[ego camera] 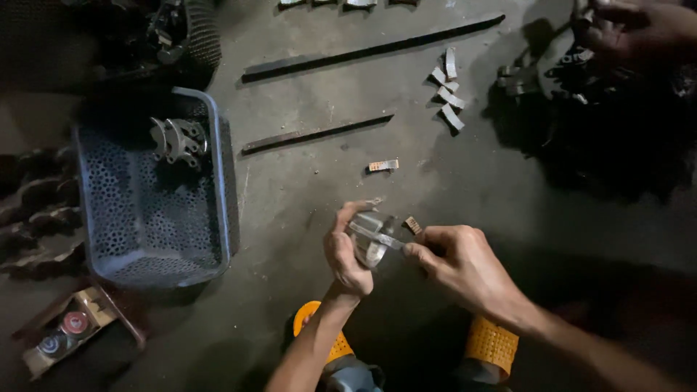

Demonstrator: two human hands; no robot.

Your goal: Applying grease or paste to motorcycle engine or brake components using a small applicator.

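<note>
Head view: you crouch over a grey concrete floor (305, 174), both hands working one small metal part (372, 239) held above it. Your left hand (347, 250) has its fingers (351, 212) curled closed around the part from the left. Your right hand (457, 263) pinches the part's right end between thumb and forefinger. A small brown piece (412, 225) sits just beside the part, at your right fingertips. To your left lies a blue perforated basket (225, 181) with a few curved metal pieces (178, 139) in its far end. Two dark metal strips (316, 133) lie farther out on the floor, with grey curved pieces (448, 91) near them. Another person's hand (639, 29) works at the upper right.
</note>
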